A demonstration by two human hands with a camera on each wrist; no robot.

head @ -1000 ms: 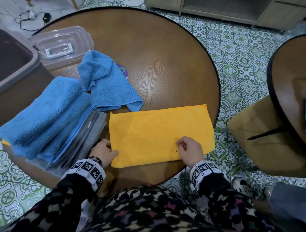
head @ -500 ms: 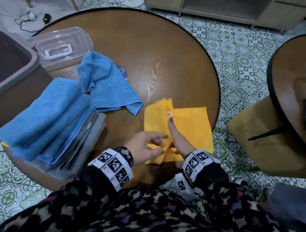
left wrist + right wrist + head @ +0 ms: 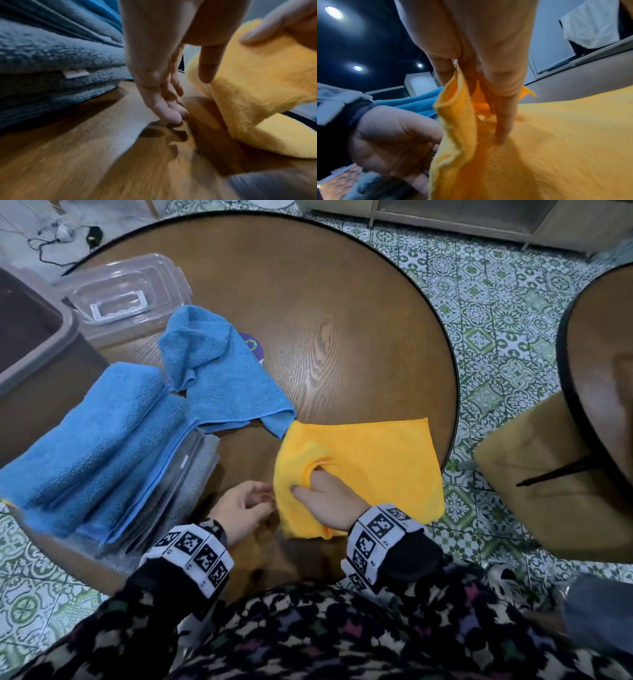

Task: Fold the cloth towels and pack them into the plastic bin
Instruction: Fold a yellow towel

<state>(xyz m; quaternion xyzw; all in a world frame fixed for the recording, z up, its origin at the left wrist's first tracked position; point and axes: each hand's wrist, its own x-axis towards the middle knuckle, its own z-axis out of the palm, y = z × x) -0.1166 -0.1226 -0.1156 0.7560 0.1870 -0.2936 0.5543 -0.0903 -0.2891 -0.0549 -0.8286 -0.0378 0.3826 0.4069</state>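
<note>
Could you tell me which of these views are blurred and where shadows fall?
Head view: mostly sharp, edges bent by the wide lens. Left wrist view: table smeared, finger shadows under the left hand. Right wrist view: soft; the right hand shades the yellow towel.

Right hand (image 3: 481, 70) fingers tucked into yellow towel (image 3: 556, 142) fold; left hand (image 3: 392, 140) seemingly touching its edge.

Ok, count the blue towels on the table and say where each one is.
2 that I can separate: a folded blue towel on the stack at the left edge, and a loose blue towel behind it, its corner reaching the yellow towel. The stack's layers may hide more.
</note>
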